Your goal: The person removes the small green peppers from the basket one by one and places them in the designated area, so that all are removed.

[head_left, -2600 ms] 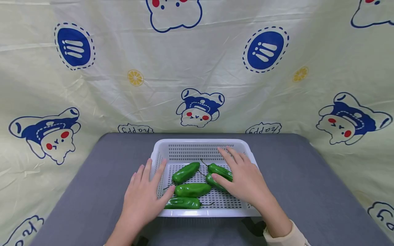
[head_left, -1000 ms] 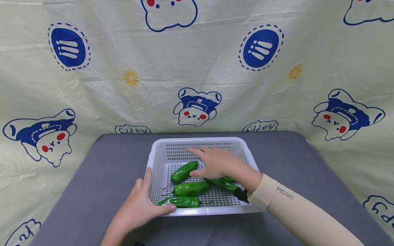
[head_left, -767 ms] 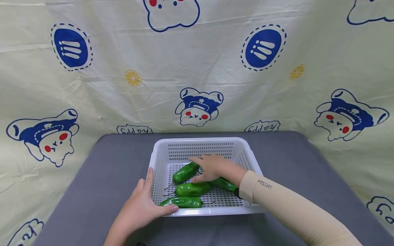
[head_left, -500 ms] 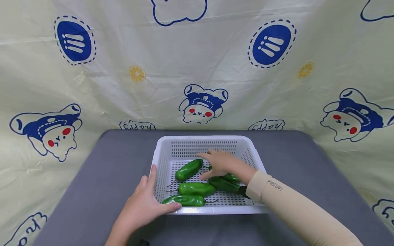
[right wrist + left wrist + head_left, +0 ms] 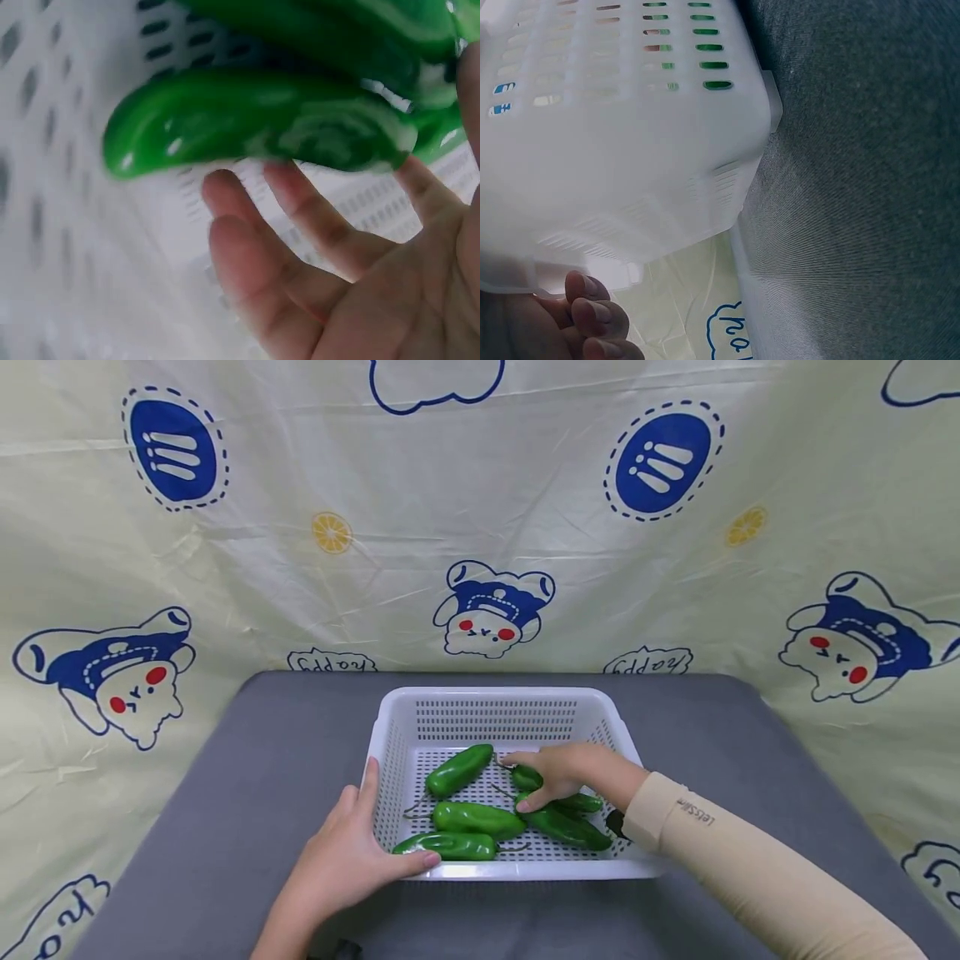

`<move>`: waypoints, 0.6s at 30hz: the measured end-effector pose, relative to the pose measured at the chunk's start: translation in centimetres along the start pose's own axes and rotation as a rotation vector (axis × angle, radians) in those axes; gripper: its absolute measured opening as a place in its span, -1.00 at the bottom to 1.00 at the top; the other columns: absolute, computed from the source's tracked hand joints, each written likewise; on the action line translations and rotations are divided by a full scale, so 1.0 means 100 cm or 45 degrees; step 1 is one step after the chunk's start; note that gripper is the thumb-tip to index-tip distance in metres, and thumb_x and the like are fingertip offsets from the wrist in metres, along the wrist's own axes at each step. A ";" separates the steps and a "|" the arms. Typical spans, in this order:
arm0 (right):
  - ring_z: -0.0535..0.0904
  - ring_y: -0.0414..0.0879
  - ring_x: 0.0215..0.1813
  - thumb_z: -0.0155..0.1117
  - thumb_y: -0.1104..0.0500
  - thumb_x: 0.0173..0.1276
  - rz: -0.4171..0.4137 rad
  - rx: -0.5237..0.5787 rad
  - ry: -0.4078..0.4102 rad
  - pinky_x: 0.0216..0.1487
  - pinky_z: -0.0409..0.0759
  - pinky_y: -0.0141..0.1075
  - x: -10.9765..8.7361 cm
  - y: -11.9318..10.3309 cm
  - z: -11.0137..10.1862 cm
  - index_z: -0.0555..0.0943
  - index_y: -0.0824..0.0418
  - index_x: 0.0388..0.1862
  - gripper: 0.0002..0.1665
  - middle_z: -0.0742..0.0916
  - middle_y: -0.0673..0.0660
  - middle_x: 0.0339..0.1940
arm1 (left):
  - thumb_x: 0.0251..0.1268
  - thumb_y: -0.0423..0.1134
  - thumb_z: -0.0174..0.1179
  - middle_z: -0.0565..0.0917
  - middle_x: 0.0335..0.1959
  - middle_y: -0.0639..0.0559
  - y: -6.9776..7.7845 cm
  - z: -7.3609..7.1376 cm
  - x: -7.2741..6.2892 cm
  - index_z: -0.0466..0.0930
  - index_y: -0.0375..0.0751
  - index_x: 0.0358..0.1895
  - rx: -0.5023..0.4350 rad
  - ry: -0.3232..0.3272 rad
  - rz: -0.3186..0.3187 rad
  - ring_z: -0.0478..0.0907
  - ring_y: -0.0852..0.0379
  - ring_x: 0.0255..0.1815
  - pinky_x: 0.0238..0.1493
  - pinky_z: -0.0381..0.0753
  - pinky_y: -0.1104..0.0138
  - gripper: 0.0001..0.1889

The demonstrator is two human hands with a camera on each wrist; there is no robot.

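Observation:
A white perforated plastic basket holds several glossy green peppers. In the head view, my left hand holds the basket's near left corner, thumb over the front rim and fingers along the left wall. The left wrist view has its curled fingertips at the rim. My right hand reaches in over the peppers on the right, thumb and fingers spread. Its thumb touches the near right pepper, while the pepper behind lies partly under the palm. In the right wrist view, fingertips meet the lower side of a pepper.
Three peppers lie on the basket's left half: a far one, a middle one and a front one. Under the basket is a grey cloth-covered table. A printed cream curtain hangs behind.
My left hand has gone from spread over the peppers to the basket's corner. My right hand swung left, then drew back right over the right peppers; the near right pepper has shifted slightly rightward and nearer.

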State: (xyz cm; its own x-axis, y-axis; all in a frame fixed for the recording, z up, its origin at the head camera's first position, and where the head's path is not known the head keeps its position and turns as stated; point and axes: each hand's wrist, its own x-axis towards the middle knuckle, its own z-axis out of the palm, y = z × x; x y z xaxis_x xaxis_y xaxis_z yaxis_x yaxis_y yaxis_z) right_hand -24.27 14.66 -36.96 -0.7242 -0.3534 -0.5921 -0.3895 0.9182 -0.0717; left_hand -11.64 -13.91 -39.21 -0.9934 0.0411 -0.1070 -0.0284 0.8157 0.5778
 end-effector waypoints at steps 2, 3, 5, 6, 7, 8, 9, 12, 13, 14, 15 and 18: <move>0.42 0.15 0.42 0.20 -0.36 0.32 -0.002 0.014 -0.024 0.39 0.32 0.12 -0.002 0.004 -0.001 0.08 -0.22 0.60 -0.04 0.44 0.21 0.48 | -0.41 0.58 0.40 0.42 0.13 -0.10 0.000 0.000 0.000 -0.33 0.06 0.63 0.005 0.003 -0.001 0.42 0.08 -0.07 -0.34 0.43 0.25 0.52; 0.46 0.15 0.37 0.18 -0.34 0.35 -0.006 0.016 -0.039 0.39 0.32 0.12 -0.003 0.006 -0.002 0.07 -0.23 0.61 -0.06 0.44 0.21 0.48 | -0.41 0.58 0.40 0.42 0.13 -0.10 0.000 -0.001 0.000 -0.33 0.06 0.63 0.007 0.003 -0.001 0.42 0.07 -0.07 -0.34 0.43 0.25 0.52; 0.49 0.13 0.32 0.19 -0.28 0.38 -0.019 0.005 -0.063 0.38 0.33 0.12 -0.005 0.009 -0.003 0.05 -0.26 0.61 -0.09 0.43 0.20 0.49 | -0.41 0.58 0.40 0.41 0.13 -0.11 0.001 -0.001 0.000 -0.33 0.05 0.63 0.008 0.004 0.000 0.42 0.07 -0.07 -0.34 0.44 0.25 0.52; 0.48 0.12 0.32 0.21 -0.24 0.39 -0.031 0.003 -0.075 0.39 0.32 0.12 -0.006 0.009 -0.003 0.04 -0.29 0.61 -0.10 0.41 0.20 0.51 | -0.41 0.58 0.39 0.41 0.13 -0.11 0.001 -0.001 0.000 -0.33 0.05 0.63 0.008 0.003 0.001 0.42 0.07 -0.07 -0.34 0.43 0.25 0.52; 0.48 0.10 0.30 0.23 -0.19 0.40 -0.043 0.003 -0.088 0.39 0.32 0.11 -0.007 0.010 -0.003 0.03 -0.31 0.61 -0.09 0.39 0.19 0.52 | -0.40 0.58 0.39 0.41 0.14 -0.11 0.001 -0.001 0.001 -0.33 0.05 0.63 0.008 0.002 0.001 0.42 0.07 -0.07 -0.34 0.43 0.25 0.52; 0.48 0.07 0.26 0.25 -0.13 0.40 -0.054 0.011 -0.100 0.36 0.35 0.08 -0.007 0.010 -0.004 0.02 -0.32 0.61 -0.09 0.37 0.19 0.53 | -0.40 0.58 0.39 0.41 0.13 -0.10 0.001 -0.001 0.001 -0.33 0.05 0.63 0.006 0.002 0.000 0.42 0.08 -0.08 -0.34 0.43 0.25 0.52; 0.48 0.04 0.24 0.27 -0.07 0.40 -0.061 0.017 -0.105 0.33 0.38 0.05 -0.008 0.009 -0.004 0.02 -0.34 0.61 -0.08 0.34 0.19 0.55 | -0.40 0.57 0.39 0.41 0.13 -0.10 0.001 -0.001 0.001 -0.33 0.05 0.63 0.004 0.001 0.000 0.41 0.08 -0.08 -0.34 0.43 0.25 0.51; 0.54 -0.02 -0.05 0.31 0.08 0.39 -0.031 0.095 -0.126 0.04 0.56 -0.06 -0.009 0.007 -0.003 0.03 -0.40 0.59 -0.04 0.36 0.17 0.50 | -0.40 0.57 0.40 0.42 0.12 -0.10 0.002 -0.001 0.001 -0.33 0.05 0.63 -0.002 -0.001 -0.001 0.41 0.08 -0.09 -0.35 0.42 0.27 0.51; 0.53 -0.05 -0.18 0.31 0.12 0.39 -0.017 0.116 -0.130 -0.09 0.59 -0.12 -0.009 0.007 -0.003 0.02 -0.42 0.58 -0.02 0.36 0.18 0.49 | -0.40 0.57 0.40 0.42 0.12 -0.10 0.002 -0.001 0.001 -0.33 0.05 0.63 -0.005 -0.001 -0.002 0.41 0.08 -0.09 -0.36 0.41 0.27 0.51; 0.51 -0.07 -0.28 0.31 0.14 0.39 -0.010 0.131 -0.131 -0.21 0.59 -0.17 -0.008 0.007 -0.003 0.02 -0.43 0.58 -0.01 0.36 0.17 0.47 | -0.40 0.57 0.40 0.42 0.11 -0.10 0.002 -0.001 0.001 -0.32 0.04 0.63 -0.007 -0.002 -0.002 0.41 0.08 -0.09 -0.36 0.41 0.27 0.51; 0.49 -0.09 -0.35 0.32 0.14 0.39 0.000 0.144 -0.128 -0.27 0.59 -0.20 -0.008 0.006 -0.002 0.01 -0.42 0.58 0.00 0.38 0.17 0.44 | -0.39 0.57 0.40 0.42 0.11 -0.10 0.002 0.000 0.001 -0.32 0.04 0.63 -0.008 -0.002 -0.001 0.41 0.08 -0.09 -0.36 0.41 0.27 0.51; 0.53 -0.09 -0.35 0.32 0.11 0.38 -0.013 0.144 -0.089 -0.25 0.61 -0.18 -0.005 0.005 0.001 -0.03 -0.33 0.61 0.02 0.42 0.19 0.40 | -0.39 0.56 0.40 0.42 0.12 -0.10 0.002 0.000 0.001 -0.32 0.04 0.63 -0.004 -0.001 -0.001 0.40 0.09 -0.09 -0.37 0.40 0.28 0.51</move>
State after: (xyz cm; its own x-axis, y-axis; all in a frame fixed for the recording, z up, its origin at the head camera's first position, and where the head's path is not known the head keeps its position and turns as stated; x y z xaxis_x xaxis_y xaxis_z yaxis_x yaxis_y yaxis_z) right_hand -24.07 15.35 -36.84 -0.6773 -0.3535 -0.6453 -0.3275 0.9302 -0.1658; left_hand -11.75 -13.75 -39.09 -0.9933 0.0409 -0.1084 -0.0298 0.8138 0.5804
